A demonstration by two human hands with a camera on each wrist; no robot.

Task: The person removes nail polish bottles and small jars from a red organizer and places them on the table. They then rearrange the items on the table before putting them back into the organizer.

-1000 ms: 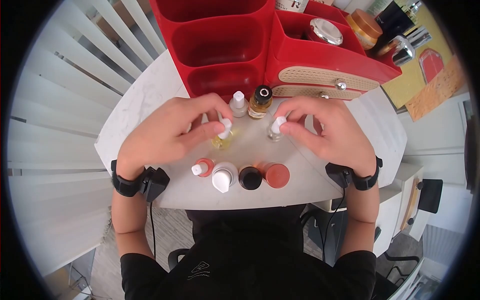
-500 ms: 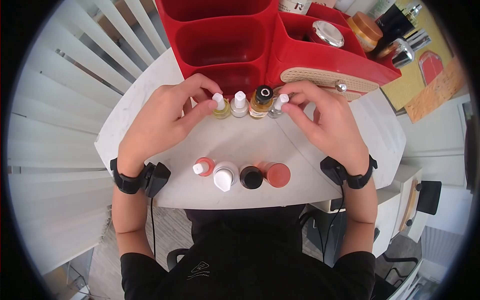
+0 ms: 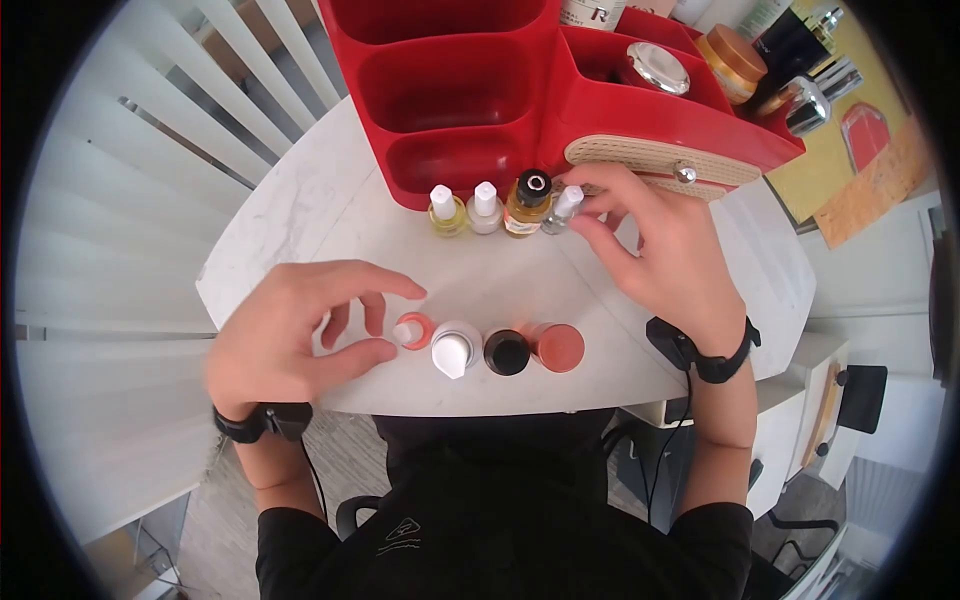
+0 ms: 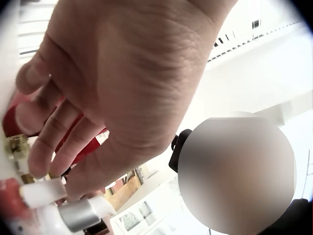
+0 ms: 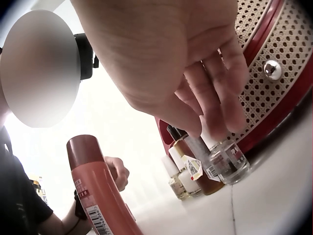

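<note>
My left hand [image 3: 300, 325] is beside a small coral bottle [image 3: 424, 326] with a white cap, its thumb and index finger spread apart on the cap's left. In the left wrist view that white cap [image 4: 44, 194] appears just below the fingers. My right hand [image 3: 660, 240] is loosely around a small clear bottle [image 3: 556, 222] with a white cap, thumb and fingertips apart. Left of it in a row stand an amber bottle [image 3: 522, 218] with a black cap, a milky bottle [image 3: 486, 216] and a yellow bottle [image 3: 449, 222], both white-capped.
Nearer my body stand a white pump bottle [image 3: 453, 350], a black-capped container [image 3: 507, 352] and a coral bottle [image 3: 558, 347] with a darker lid. A red organizer [image 3: 450, 135] with open compartments and woven drawer fronts [image 3: 620, 160] rises behind the back row on the marble-look table [image 3: 300, 210].
Both hands brought the yellow and clear bottles back into the row by the organizer. My left hand then let go of the yellow bottle and came toward my body; the right hand's fingers loosened.
</note>
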